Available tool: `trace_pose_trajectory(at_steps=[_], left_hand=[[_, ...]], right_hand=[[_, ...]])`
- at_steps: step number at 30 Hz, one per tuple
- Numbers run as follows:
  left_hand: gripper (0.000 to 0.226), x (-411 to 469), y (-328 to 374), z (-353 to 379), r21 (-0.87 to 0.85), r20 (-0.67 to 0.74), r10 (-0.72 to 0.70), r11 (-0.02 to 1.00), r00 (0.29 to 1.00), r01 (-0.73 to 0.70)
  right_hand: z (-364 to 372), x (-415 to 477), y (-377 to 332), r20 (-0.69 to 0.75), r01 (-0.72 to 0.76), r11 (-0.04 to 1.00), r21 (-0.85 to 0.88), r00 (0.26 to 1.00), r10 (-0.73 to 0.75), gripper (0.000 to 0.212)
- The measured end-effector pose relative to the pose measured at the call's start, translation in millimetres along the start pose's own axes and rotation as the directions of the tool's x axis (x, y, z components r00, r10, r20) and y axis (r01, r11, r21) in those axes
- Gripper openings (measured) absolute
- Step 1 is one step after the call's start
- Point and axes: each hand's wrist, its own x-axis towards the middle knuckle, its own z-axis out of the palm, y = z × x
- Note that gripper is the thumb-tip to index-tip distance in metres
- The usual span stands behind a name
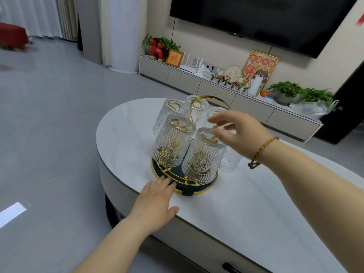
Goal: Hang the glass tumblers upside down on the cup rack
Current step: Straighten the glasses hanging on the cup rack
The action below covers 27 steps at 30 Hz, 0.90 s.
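A cup rack stands on the white table (246, 198); its round dark base with gold trim (189, 189) carries gold arms and a gold loop handle (208, 99). Several embossed glass tumblers hang upside down on it, among them a front left tumbler (173, 141) and a front right tumbler (203, 157). Behind my right wrist, another tumbler (229, 161) shows only in part. My left hand (155, 201) lies flat on the table, fingertips touching the base rim. My right hand (236, 130) hovers with fingers spread just above the front right tumbler, holding nothing.
The table's rounded edge curves close on the left, above grey floor (49, 125). Beyond it runs a long low TV cabinet (197, 79) with plants, frames and ornaments, under a wall-mounted TV (266, 18). A white column-shaped unit (123, 34) stands by the curtains.
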Motion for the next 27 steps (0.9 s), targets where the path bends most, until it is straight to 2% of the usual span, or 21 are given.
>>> trace_pose_trajectory(at_steps=[7, 13, 18, 22, 27], left_hand=[[0.061, 2, 15, 10, 0.029, -0.039, 0.053, 0.998, 0.998, -0.052], [0.062, 6, 19, 14, 0.045, -0.039, 0.043, 0.998, 0.998, -0.041], [0.063, 11, 20, 15, 0.052, -0.034, 0.053, 0.997, 0.998, -0.051], [0.063, 13, 19, 14, 0.04, -0.028, 0.054, 0.998, 0.998, -0.053], [0.063, 12, 18, 13, 0.018, -0.028, 0.059, 0.998, 0.998, -0.059]], right_hand=[[18, -38, 23, -0.11, -0.103, 0.978, 0.181, 0.986, 0.124, 0.044], [28, -28, 23, -0.05, -0.134, 0.978, 0.157, 0.988, 0.143, 0.073], [34, -7, 18, 0.064, -0.172, 0.976, 0.132, 0.984, 0.165, 0.092], [40, -1, 17, 0.065, -0.215, 0.963, 0.164, 0.976, 0.207, 0.091], [40, -6, 18, 0.04, -0.185, 0.964, 0.194, 0.983, 0.18, 0.088]])
